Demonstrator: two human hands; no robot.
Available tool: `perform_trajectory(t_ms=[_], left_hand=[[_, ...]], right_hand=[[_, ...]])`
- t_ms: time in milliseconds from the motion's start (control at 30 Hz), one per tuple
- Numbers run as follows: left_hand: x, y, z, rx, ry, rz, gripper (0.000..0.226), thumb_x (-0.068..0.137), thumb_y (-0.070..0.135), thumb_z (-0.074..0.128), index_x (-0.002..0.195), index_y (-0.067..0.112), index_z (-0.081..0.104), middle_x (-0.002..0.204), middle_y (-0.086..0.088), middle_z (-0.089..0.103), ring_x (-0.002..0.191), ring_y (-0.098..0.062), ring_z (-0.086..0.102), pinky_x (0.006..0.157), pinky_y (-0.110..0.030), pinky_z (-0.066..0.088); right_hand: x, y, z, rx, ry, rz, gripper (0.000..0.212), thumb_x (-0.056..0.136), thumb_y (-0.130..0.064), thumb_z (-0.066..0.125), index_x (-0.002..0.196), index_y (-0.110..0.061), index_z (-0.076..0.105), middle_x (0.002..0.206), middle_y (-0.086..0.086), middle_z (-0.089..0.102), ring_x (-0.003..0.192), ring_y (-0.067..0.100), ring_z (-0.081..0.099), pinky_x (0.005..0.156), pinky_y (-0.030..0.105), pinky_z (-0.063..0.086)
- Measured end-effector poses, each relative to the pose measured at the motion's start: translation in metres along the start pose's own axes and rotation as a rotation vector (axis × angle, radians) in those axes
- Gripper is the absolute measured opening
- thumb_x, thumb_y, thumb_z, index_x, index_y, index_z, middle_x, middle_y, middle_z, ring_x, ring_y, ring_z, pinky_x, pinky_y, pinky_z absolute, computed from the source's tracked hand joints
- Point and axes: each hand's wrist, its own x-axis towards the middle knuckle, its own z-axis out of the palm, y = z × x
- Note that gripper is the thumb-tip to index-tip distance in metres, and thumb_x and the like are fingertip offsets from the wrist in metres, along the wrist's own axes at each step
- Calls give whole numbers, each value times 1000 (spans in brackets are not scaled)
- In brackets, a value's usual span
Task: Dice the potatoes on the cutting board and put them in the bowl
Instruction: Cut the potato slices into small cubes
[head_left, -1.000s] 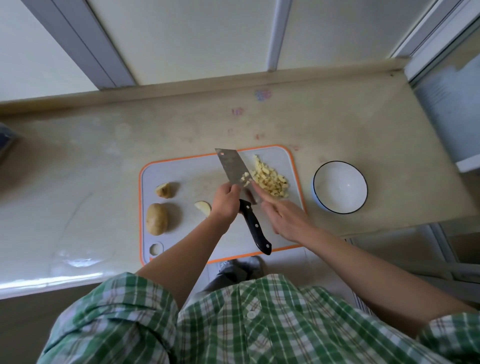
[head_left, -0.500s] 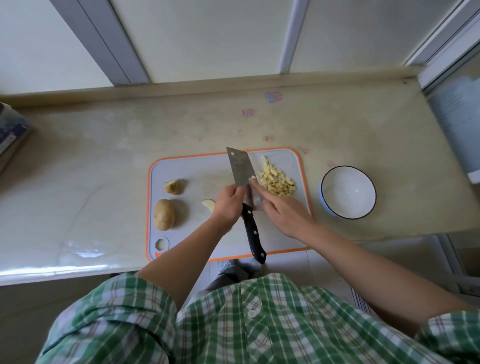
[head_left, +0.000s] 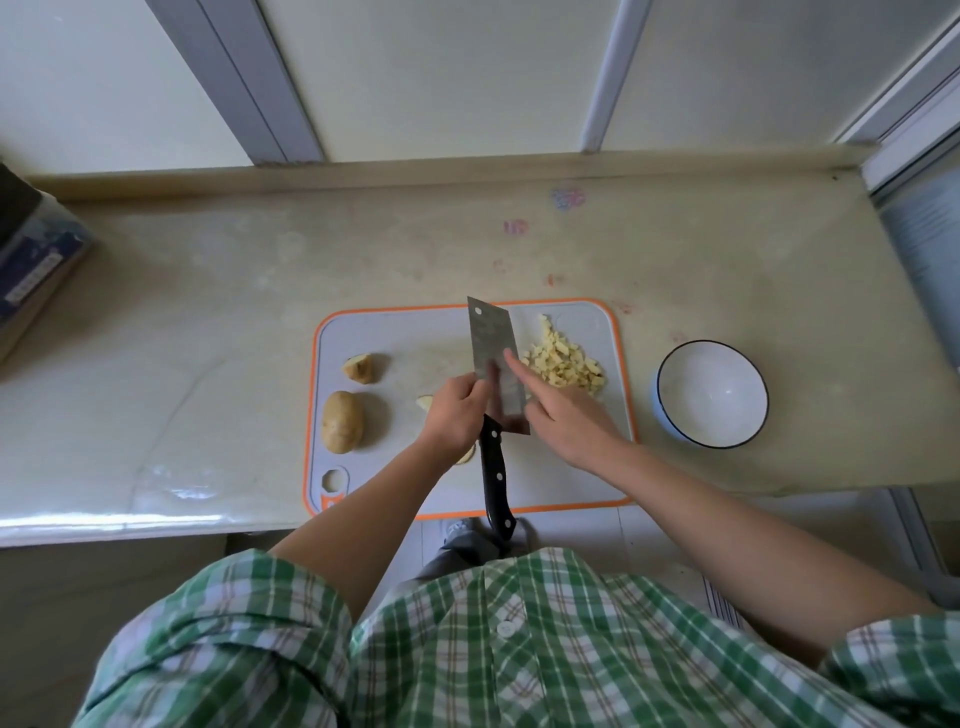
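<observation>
Directly below the head-worn camera, a grey cutting board (head_left: 519, 483) with an orange rim lies on a pale stone counter (head_left: 208, 338). Over the middle of the board, the left hand (head_left: 454, 410) has its fingers curled round a cleaver (head_left: 491, 343) where the wide steel blade meets the black handle (head_left: 496, 478). The blade points toward the board's far edge and the handle reaches back past its near edge. The right hand (head_left: 563, 421) comes in from the board's right side, holding nothing. Its forefinger is stretched straight, with the tip laid on the flat of the blade. A heap of diced potato (head_left: 563, 361) sits on the far right part of the board, just beside the blade. On the board's left side lies a whole potato (head_left: 342, 427), still in its skin. A cut potato chunk (head_left: 358, 368) lies just beyond it, toward the far edge. A small potato wedge (head_left: 424, 401) peeks out at the left hand's knuckles. A white bowl (head_left: 675, 410) with a dark rim stands on the counter just right of the board, with nothing visible inside it. Far to the left of the board, a dark blue box (head_left: 31, 265) rests at the counter's end. A green plaid shirt (head_left: 467, 649) fills the foreground nearest the camera.
</observation>
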Motion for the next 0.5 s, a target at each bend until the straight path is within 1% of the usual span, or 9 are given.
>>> perform_trajectory(t_ms=[67,133,200,267,333,400,433,467,500], left_hand=[[0,0,-2,-5,5,-1,21,87,19,41,70,10,47,67,-10,46,66,-29,53,62,-36,38],[0,-2,-5,-12,19,0,19,79,28,41,72,10,44,69,-9,38,66,-26,49,63,-36,34],[-1,-3,-8,-22,28,-6,19,81,27,41,71,11,41,68,-8,35,64,-26,52,63,-36,36],[-1,-4,-10,-29,34,-6,20,82,26,41,69,11,41,67,-8,35,62,-27,54,62,-36,37],[0,-6,-12,-19,63,-4,23,76,32,41,68,10,42,67,-9,37,64,-27,50,62,-38,36],[1,-6,-12,-9,103,8,33,76,35,40,71,3,48,68,-10,44,65,-25,49,62,-37,37],[0,-4,-11,-4,121,18,37,79,34,40,77,-1,52,69,-10,50,66,-23,50,63,-36,39],[-1,-1,-10,-2,123,33,38,86,32,42,84,-3,56,71,-9,54,65,-22,52,63,-34,41],[-2,3,-7,1,116,55,34,92,27,42,88,-3,57,71,-8,57,63,-19,53,62,-32,41]], right_hand=[[1,2,1,-36,-32,2,64,98,-20,35,151,-44,8,62,-3,45,57,16,46,51,30,33],[4,7,0,-50,-24,81,65,98,-21,36,152,-41,7,64,-4,44,58,16,45,49,30,30],[2,7,0,-46,-3,64,66,97,-20,38,151,-43,9,63,-5,43,60,17,46,49,30,30],[0,2,1,-64,6,15,61,96,-18,39,150,-39,21,65,-3,50,62,18,49,52,31,35],[2,4,0,-74,62,35,52,96,-18,40,146,-30,37,71,-1,55,64,20,52,56,31,38],[4,6,0,26,156,77,47,97,-21,41,144,-26,41,66,-2,54,63,21,53,57,33,39],[3,4,-1,138,174,75,47,97,-24,42,144,-27,40,63,-1,54,62,21,53,58,35,41],[0,0,-2,273,157,54,48,98,-28,43,145,-29,37,64,1,55,62,21,55,60,37,44],[-4,-5,-5,399,104,28,51,97,-33,46,146,-32,33,67,3,58,64,20,58,62,38,46]])
